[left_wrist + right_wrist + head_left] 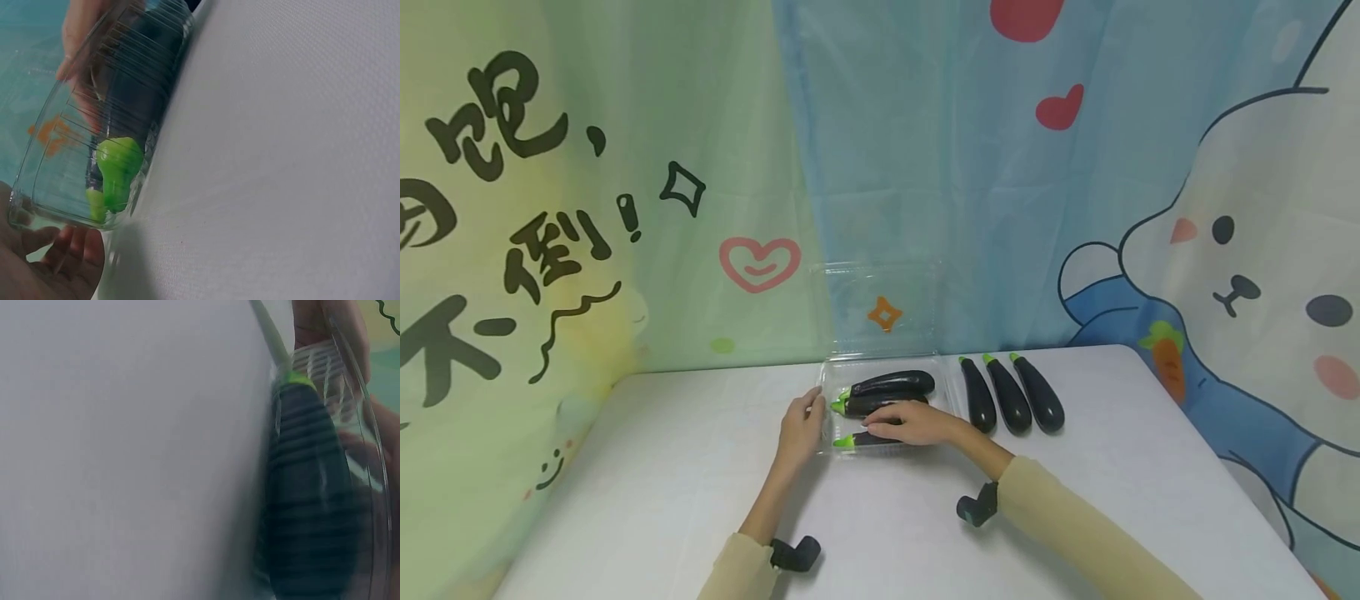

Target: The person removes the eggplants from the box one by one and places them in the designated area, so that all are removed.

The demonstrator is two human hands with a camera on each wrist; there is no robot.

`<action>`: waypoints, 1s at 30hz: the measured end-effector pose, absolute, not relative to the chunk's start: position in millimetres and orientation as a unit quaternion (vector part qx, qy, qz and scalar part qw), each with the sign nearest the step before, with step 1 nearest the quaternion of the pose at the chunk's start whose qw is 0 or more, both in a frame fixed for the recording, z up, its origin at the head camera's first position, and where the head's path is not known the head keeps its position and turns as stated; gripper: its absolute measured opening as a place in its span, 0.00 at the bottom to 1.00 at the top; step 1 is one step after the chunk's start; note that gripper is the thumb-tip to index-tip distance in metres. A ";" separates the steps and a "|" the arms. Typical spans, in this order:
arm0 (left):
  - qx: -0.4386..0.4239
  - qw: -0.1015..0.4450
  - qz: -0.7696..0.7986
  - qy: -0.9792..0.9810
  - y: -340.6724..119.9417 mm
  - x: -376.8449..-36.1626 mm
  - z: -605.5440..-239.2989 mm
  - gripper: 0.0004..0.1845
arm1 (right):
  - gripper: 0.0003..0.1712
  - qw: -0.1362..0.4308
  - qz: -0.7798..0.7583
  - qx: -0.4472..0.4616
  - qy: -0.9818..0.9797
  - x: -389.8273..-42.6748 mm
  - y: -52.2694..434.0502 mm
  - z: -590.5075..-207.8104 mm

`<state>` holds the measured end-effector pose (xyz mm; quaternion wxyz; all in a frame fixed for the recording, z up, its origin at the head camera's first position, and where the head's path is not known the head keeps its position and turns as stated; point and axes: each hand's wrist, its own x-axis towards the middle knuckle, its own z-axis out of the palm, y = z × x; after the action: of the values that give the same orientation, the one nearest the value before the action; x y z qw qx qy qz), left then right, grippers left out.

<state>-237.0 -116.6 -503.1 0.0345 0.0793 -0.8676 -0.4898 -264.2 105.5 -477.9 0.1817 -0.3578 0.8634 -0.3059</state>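
Note:
A clear plastic box [951, 404] lies on the table with its lid raised at the back. Inside are two dark eggplants toward the rear, a long eggplant [895, 382] and another eggplant [859, 406] beside it, plus a front eggplant [861, 439] with a bright green stem. My left hand [801, 429] grips the box's left end, its fingers [78, 244] at the rim. My right hand [917, 422] reaches over the box, fingers extended across the front eggplant, which it partly hides. Through the box wall, the front eggplant [309, 487] shows close beside the right fingers [359, 445].
Just right of the box lie three more eggplants, the left one [977, 396], the middle one [1008, 396] and the right one [1037, 394], stems pointing back. The white table [662, 483] ends at a printed curtain [887, 167] behind the raised lid [880, 308].

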 end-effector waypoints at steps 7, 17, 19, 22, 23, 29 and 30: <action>0.076 0.040 -0.490 -0.868 -117.6 -238.0 -500.5 0.27 | 0.20 0.176 -0.298 -0.321 0.882 -264.5 99.2 -480.5; 0.073 0.039 -0.491 -0.867 -116.8 -238.1 -499.9 0.27 | 0.21 0.172 -0.292 -0.301 0.892 -268.5 95.4 -481.5; 0.073 0.041 -0.492 -0.867 -117.0 -238.0 -499.8 0.26 | 0.20 0.172 -0.293 -0.296 0.893 -268.7 94.6 -481.8; 0.071 0.045 -0.493 -0.866 -117.4 -238.1 -500.4 0.26 | 0.19 0.168 -0.293 -0.296 0.894 -268.9 93.9 -483.4; 0.071 0.046 -0.493 -0.866 -117.6 -238.2 -500.7 0.26 | 0.18 0.167 -0.295 -0.296 0.893 -268.9 93.6 -484.1; 0.071 0.049 -0.492 -0.866 -119.1 -238.8 -503.2 0.26 | 0.19 0.152 -0.323 -0.298 0.885 -266.2 92.6 -487.4; 0.069 0.051 -0.491 -0.867 -119.3 -238.8 -503.7 0.25 | 0.19 0.149 -0.328 -0.300 0.883 -265.7 92.5 -488.0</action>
<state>-238.8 -119.3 -503.7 0.0508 0.0688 -0.8669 -0.4912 -265.7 92.5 -488.0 0.1486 -0.3000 0.8834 -0.3279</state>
